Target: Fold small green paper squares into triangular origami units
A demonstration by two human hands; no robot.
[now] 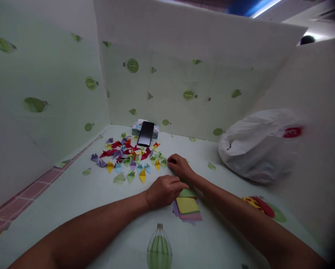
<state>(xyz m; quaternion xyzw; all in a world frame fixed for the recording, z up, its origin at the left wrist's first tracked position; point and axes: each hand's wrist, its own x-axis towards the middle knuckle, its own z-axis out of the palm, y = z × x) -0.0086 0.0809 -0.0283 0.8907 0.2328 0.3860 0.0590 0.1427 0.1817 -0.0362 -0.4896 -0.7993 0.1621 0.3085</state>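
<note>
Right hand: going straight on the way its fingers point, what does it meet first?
Likely the light-green folded paper just left of the right hand. Depth is unclear, so whether the fingertips already touch it, I can't tell.

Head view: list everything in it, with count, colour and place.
Folded paper pieces: dozens, mixed colours, beyond the left hand
Paper stack: 1, yellow, green, pink, purple, near the left fingers
Phone: 1, black, leaning on the tissue box
Tissue box: 1, blue patterned, near the back panel
Plastic bag: 1, white with red mark, right
Flat items: count unclear, red and yellow, right
Table: 1, pale, balloon print, below
Panels: 3, pale, left, back, right
Tile-pattern strip: 1, pink, left
Ceiling light: 1, white, top right
Dark shape: 1, unclear, top right
Hands: left, right, bare
</note>
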